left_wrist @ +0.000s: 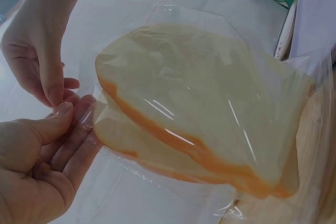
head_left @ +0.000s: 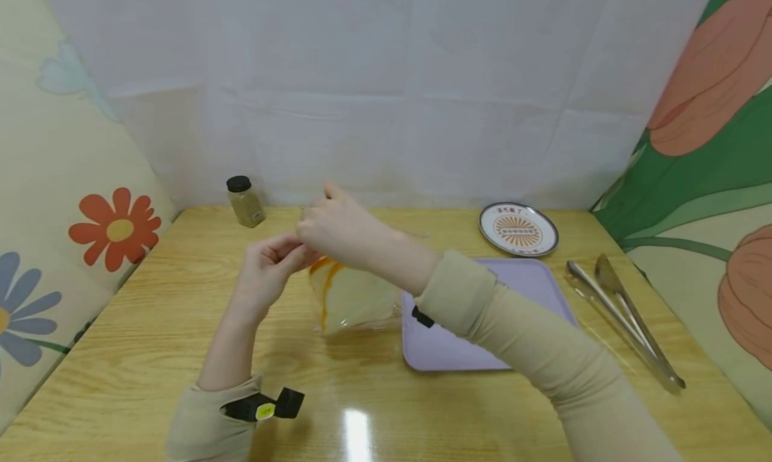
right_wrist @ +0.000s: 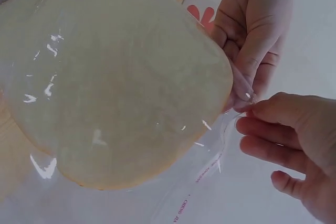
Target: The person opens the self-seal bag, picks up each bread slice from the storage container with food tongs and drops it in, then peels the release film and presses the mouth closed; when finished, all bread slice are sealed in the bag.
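Observation:
Slices of white bread with orange-brown crusts sit inside a clear plastic bag, held up over the table. Two stacked slices show in the left wrist view. My left hand pinches the bag's edge between thumb and fingers, close to a corner of the bread. Right beside it, my right hand pinches the same edge with thumb and forefinger, its other fingers loosely bent. Both sets of fingertips meet at the bag's edge in the right wrist view. A sealing strip with small red print runs along that edge.
A lilac tray lies right of the bread, partly under my right forearm. Behind it is a round patterned plate. Metal tongs lie at the right. A black-lidded jar stands at the back left, near the white backdrop.

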